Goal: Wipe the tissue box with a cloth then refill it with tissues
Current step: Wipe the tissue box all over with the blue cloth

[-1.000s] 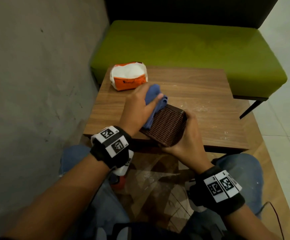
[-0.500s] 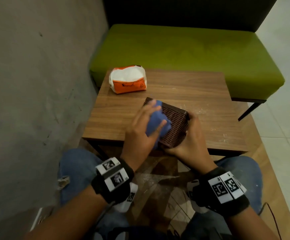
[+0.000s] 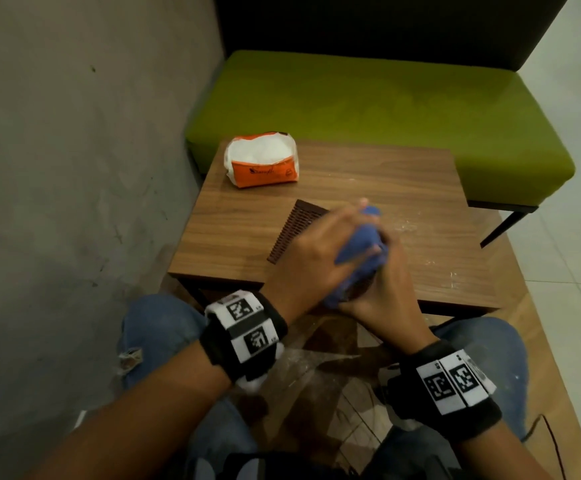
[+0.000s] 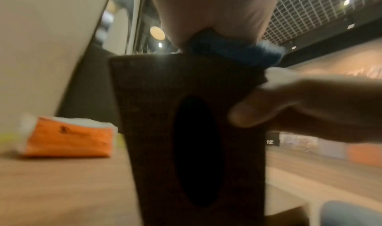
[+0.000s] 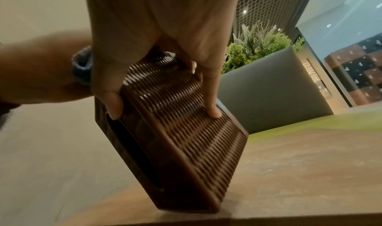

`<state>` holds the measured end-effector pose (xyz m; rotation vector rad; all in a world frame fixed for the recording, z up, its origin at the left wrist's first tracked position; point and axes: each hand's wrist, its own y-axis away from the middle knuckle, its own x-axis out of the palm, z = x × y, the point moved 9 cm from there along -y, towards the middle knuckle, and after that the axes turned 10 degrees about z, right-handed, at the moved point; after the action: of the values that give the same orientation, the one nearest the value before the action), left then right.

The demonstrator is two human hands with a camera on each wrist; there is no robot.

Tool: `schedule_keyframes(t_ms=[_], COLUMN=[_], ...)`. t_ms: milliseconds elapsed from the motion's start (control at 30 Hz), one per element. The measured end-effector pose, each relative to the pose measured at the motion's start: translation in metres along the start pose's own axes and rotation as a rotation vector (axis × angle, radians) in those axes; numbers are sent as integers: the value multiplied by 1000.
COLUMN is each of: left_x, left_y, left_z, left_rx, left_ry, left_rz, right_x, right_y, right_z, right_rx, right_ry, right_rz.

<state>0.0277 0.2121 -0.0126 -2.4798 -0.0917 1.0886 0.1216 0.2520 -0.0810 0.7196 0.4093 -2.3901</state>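
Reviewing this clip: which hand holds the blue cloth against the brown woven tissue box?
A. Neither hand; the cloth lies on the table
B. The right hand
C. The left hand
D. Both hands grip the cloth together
C: in the head view the left hand presses the blue cloth onto the tissue box, while the right hand grips the box itself.

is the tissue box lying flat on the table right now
No, the right hand holds the tissue box tilted, with only its lower edge near the table.
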Motion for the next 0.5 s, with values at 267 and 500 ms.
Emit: schedule_keyframes(t_ms=[267, 500], left_x=[-42, -28], left_y=[32, 41], left_z=[124, 91], left_rx=[-531, -337], left_ry=[61, 191], left_rz=[-120, 575], right_x=[-18, -34], right_y=[11, 0], right_z=[-5, 7], right_rx=[-73, -62], right_ry=[-116, -290], right_rz=[18, 165])
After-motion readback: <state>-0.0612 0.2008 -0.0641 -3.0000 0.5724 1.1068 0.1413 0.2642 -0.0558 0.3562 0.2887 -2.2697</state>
